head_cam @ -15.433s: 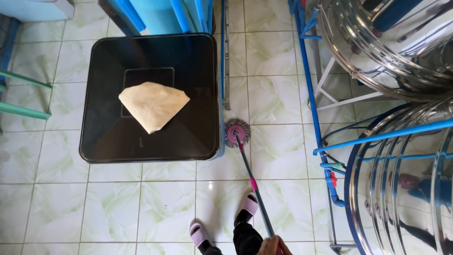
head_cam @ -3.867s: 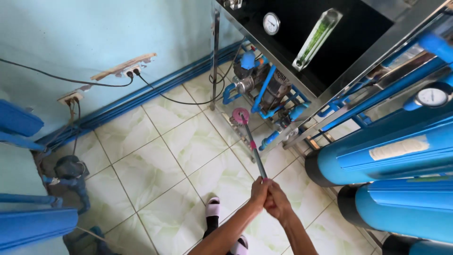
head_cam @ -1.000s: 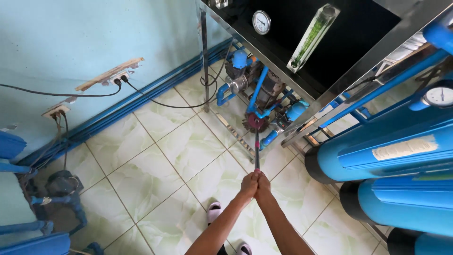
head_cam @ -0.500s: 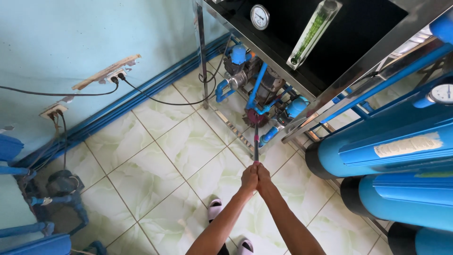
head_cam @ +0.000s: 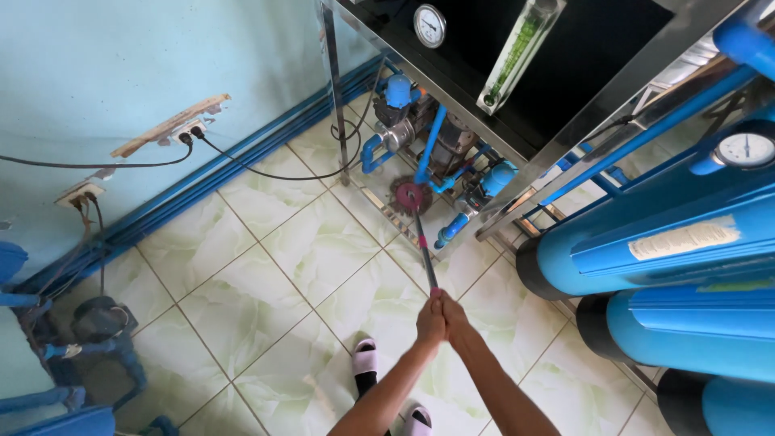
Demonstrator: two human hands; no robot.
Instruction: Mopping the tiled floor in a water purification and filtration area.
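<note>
Your left hand [head_cam: 430, 321] and right hand [head_cam: 452, 316] both clenched round the mop [head_cam: 412, 196] | head pushed under the frame [head_cam: 333, 77] by the pumps [head_cam: 452, 141] | open tiles [head_cam: 315, 242] look clean, that corner left.

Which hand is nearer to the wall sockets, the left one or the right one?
Left. The left hand grips the mop handle on the side facing the wall sockets; the right hand lies just beyond, towards the blue tanks.

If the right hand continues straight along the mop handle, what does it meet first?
Probably the round mop head, then the blue pipes under the metal frame. The right hand grips the handle with the left hand; depth is unclear.
</note>
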